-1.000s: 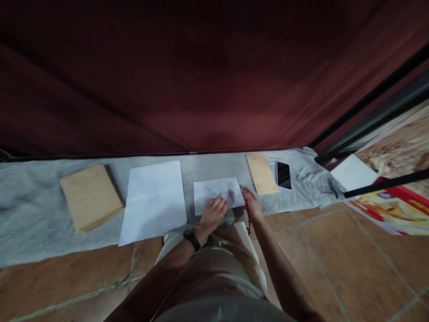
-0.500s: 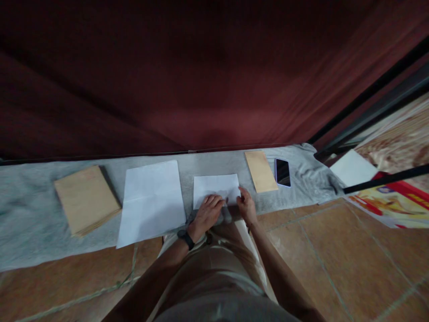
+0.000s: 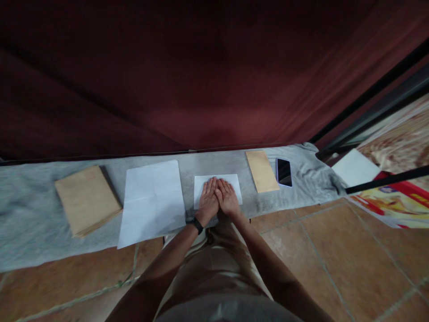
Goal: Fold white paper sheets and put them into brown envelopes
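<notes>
A folded sheet of white paper (image 3: 199,184) lies on the grey cloth in front of me. Flat on it, with fingers stretched forward, rests my left hand (image 3: 208,200), a dark watch on its wrist. My right hand (image 3: 228,197) also lies flat on the paper, its thumb side touching my left hand. Both palms hide the middle and near edge of the sheet. To the left is a larger stack or sheet of white paper (image 3: 152,201) with faint crease lines. A single brown envelope (image 3: 262,171) lies to the right.
A stack of brown envelopes (image 3: 87,199) sits at the far left of the grey cloth (image 3: 30,214). A phone (image 3: 284,172) lies right of the single envelope. Dark red fabric (image 3: 208,89) hangs behind. Black bars (image 3: 385,180) and a colourful printed box (image 3: 395,203) are at the right.
My right hand has left the paper's right edge and moved in beside my left. Both hands have slid forward onto the sheet, now lying flat with fingers extended.
</notes>
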Demonstrator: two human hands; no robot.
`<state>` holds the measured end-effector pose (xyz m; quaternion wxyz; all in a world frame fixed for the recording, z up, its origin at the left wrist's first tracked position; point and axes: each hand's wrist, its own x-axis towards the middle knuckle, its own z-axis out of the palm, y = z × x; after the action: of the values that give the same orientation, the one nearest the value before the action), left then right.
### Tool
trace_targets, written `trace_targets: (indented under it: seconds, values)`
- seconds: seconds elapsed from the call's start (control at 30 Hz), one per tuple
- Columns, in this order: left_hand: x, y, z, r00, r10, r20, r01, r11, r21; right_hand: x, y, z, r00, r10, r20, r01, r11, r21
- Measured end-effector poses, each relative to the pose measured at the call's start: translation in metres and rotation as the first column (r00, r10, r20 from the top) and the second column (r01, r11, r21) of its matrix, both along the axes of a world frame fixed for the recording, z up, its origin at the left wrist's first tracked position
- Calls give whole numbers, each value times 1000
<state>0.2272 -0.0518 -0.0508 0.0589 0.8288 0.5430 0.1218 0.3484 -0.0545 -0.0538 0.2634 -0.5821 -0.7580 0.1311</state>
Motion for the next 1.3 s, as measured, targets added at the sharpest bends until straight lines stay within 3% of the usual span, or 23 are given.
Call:
trace_targets:
  seconds: [0.33, 0.7, 0.87, 1.0, 1.07, 1.3]
  values:
    - [-11, -3, 1, 998, 66, -5, -65, 997, 29, 20, 1, -5, 977, -44, 207, 40, 999, 24]
    - [-33, -9, 1, 981, 195, 3, -195, 980, 28, 48, -2, -11, 955, -136, 263, 121, 990, 72]
    - [-29, -9, -1, 978, 210, 0, -210, 978, 15, 38, 7, -3, 957, -158, 244, 161, 987, 6]
    - [-27, -9, -1, 975, 224, -3, -224, 974, 16, 18, 14, 0, 970, -71, 233, 79, 997, -22]
    - [-27, -8, 1, 981, 195, -14, -195, 981, 24, 12, 14, -1, 968, -51, 246, 58, 998, -22]
    - [-15, 1, 12, 993, -67, -97, 70, 997, 34, 12, 11, -1, 951, -20, 308, 35, 998, -44]
